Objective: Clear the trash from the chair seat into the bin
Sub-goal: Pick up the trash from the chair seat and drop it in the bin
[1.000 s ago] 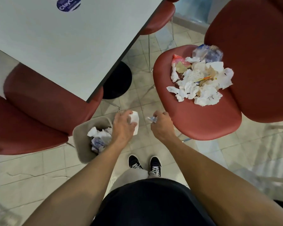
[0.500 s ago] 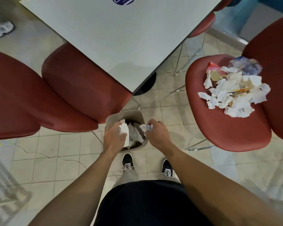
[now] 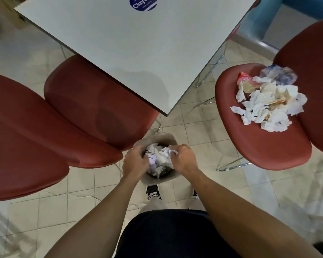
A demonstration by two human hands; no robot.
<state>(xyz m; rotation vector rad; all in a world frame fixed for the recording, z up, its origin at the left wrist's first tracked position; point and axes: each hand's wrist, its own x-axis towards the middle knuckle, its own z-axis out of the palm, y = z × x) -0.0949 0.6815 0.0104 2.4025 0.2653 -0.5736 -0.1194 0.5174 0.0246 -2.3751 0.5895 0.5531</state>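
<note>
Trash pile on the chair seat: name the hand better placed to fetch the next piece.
Right, probably. The right hand is at the bin on the side nearer the chair seat holding the trash pile; the left hand would have to cross over.

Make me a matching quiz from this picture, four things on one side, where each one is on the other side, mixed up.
Things:
1. sticker
2. paper pile
3. bin
4. shoes

Places:
A. on the floor below the bin
B. on the table top
C. between the two hands
D. on the red chair seat

Pairs: 1-B, 2-D, 3-C, 4-A
</note>
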